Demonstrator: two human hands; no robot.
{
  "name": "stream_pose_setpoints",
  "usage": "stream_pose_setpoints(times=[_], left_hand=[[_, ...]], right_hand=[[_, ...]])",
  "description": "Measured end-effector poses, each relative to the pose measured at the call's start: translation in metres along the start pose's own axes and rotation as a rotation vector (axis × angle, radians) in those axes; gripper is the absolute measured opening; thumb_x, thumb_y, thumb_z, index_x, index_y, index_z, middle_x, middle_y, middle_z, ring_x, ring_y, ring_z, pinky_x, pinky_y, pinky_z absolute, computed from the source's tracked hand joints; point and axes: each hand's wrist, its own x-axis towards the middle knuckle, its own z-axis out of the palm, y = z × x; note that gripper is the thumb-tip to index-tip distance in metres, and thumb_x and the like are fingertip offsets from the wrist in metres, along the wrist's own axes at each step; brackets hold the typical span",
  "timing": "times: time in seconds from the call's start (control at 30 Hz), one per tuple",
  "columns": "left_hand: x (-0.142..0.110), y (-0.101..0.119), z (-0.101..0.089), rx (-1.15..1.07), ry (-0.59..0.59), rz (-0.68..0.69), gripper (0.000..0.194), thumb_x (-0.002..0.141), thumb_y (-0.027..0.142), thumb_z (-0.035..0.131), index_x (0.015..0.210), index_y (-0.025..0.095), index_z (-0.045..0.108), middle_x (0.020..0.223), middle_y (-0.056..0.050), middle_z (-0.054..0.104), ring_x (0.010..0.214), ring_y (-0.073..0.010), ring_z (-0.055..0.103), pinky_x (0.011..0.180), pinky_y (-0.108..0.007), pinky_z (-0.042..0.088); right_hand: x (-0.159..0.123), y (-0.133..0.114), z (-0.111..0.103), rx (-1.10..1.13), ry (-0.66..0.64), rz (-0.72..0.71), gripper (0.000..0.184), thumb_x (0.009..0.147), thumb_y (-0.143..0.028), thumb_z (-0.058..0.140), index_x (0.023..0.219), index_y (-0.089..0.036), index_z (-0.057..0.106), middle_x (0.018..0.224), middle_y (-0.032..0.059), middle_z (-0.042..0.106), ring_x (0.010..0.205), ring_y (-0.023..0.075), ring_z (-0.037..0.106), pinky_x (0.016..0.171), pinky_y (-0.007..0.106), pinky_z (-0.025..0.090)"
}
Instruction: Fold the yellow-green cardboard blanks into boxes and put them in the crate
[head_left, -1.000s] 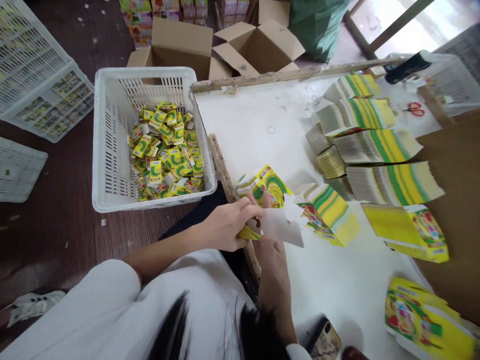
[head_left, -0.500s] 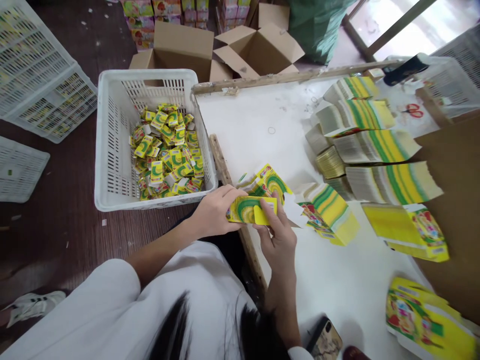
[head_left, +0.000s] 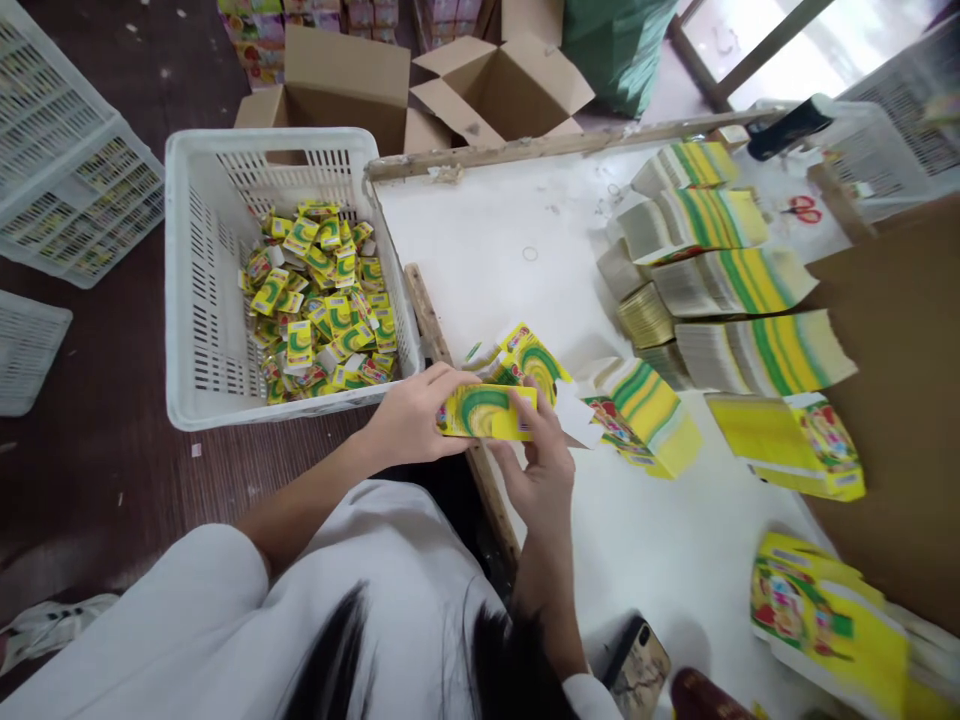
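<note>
A small yellow-and-green carton (head_left: 484,412) is held level between my hands over the table's near-left edge. My left hand (head_left: 405,420) is closed round its left end. Fingers of my right hand (head_left: 541,455) press on its right end, with the thumb below. Just behind it on the table lie printed carton blanks (head_left: 536,358) with a spiral pattern, partly hidden by my hands. To their right leans a stack of flat cartons (head_left: 649,415). White flaps show beside my right fingers; which piece they belong to I cannot tell.
A white plastic basket (head_left: 176,300) holding many small yellow cartons stands left of the table (head_left: 480,225). Rows of flat carton stacks (head_left: 739,280) line the right side, near red scissors (head_left: 804,209). A phone (head_left: 637,665) lies near me. Open cardboard boxes (head_left: 502,95) stand beyond.
The carton turned from its pale inner flaps facing up to its printed face up. A yellow end flap under my right fingers has folded in. The whole view shifted slightly.
</note>
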Motion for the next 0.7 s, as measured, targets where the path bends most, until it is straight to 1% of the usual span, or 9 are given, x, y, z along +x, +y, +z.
stream_pose_setpoints(times=[0.07,0.1,0.17,0.2,0.27,0.4,0.53,0.63,0.7], left_hand=[[-0.001,-0.009,-0.015,0.071,0.057,-0.074,0.052,0.075,0.038,0.079,0.119,0.019,0.059,0.111,-0.007,0.067,0.102,-0.0238,0.065,0.090,-0.036,0.052],[-0.001,-0.016,-0.023,0.142,0.127,-0.133,0.054,0.074,0.037,0.080,0.120,0.019,0.058,0.115,-0.008,0.066,0.108,-0.0261,0.063,0.095,-0.039,0.051],[-0.003,-0.033,-0.038,0.322,0.341,-0.267,0.068,0.069,0.036,0.084,0.128,0.017,0.054,0.129,-0.014,0.059,0.126,-0.0340,0.053,0.110,-0.049,0.040],[-0.003,-0.040,-0.043,0.379,0.425,-0.320,0.078,0.067,0.036,0.085,0.134,0.016,0.050,0.138,-0.017,0.054,0.134,-0.0370,0.046,0.115,-0.053,0.034],[-0.005,-0.050,-0.046,0.415,0.500,-0.357,0.087,0.068,0.036,0.085,0.141,0.014,0.043,0.146,-0.020,0.046,0.141,-0.0383,0.037,0.119,-0.054,0.026],[-0.006,-0.042,-0.029,0.252,0.365,-0.277,0.061,0.080,0.034,0.075,0.134,0.017,0.052,0.139,-0.015,0.056,0.133,-0.0304,0.049,0.115,-0.049,0.036],[-0.006,-0.027,-0.003,-0.014,0.211,-0.259,0.043,0.084,0.036,0.071,0.122,0.019,0.059,0.126,-0.011,0.065,0.120,-0.0262,0.059,0.106,-0.047,0.046],[-0.006,-0.024,0.018,-0.376,0.087,-0.244,0.051,0.080,0.042,0.076,0.123,0.019,0.059,0.123,-0.012,0.068,0.117,-0.0257,0.063,0.102,-0.045,0.050],[-0.005,-0.022,0.031,-0.710,0.017,-0.207,0.065,0.076,0.049,0.078,0.129,0.020,0.056,0.124,-0.013,0.068,0.117,-0.0271,0.065,0.099,-0.043,0.053]], right_hand=[[0.003,0.004,-0.005,-0.002,0.077,0.019,0.069,0.087,-0.031,0.072,0.150,-0.028,0.044,0.150,0.0136,0.052,0.135,0.0297,0.055,0.109,0.052,0.048],[0.005,0.009,-0.010,-0.050,0.156,0.033,0.070,0.087,-0.033,0.072,0.150,-0.026,0.043,0.144,0.0143,0.058,0.128,0.0288,0.061,0.107,0.051,0.050],[0.010,0.020,-0.021,-0.242,0.311,0.081,0.062,0.085,-0.037,0.071,0.142,-0.021,0.051,0.131,0.0142,0.066,0.117,0.0282,0.066,0.103,0.051,0.051],[0.012,0.027,-0.025,-0.348,0.344,0.107,0.058,0.085,-0.039,0.071,0.137,-0.020,0.056,0.124,0.0139,0.070,0.114,0.0287,0.067,0.102,0.052,0.051],[0.017,0.041,-0.028,-0.493,0.320,0.143,0.050,0.084,-0.041,0.068,0.128,-0.017,0.062,0.112,0.0135,0.073,0.107,0.0299,0.068,0.099,0.052,0.050],[0.022,0.055,-0.025,-0.521,0.258,0.160,0.039,0.084,-0.037,0.065,0.117,-0.016,0.065,0.099,0.0109,0.074,0.094,0.0276,0.067,0.093,0.049,0.050],[0.022,0.042,-0.027,-0.482,0.344,0.190,0.048,0.071,-0.036,0.078,0.112,-0.017,0.061,0.089,0.0059,0.068,0.086,0.0264,0.064,0.091,0.049,0.048],[0.018,0.019,-0.024,-0.261,0.395,0.194,0.044,0.072,-0.031,0.080,0.107,-0.021,0.055,0.083,0.0008,0.063,0.079,0.0211,0.063,0.082,0.041,0.052],[0.014,0.004,-0.016,-0.080,0.294,0.168,0.038,0.076,-0.029,0.079,0.102,-0.023,0.052,0.081,-0.0015,0.062,0.074,0.0174,0.063,0.074,0.034,0.053]])
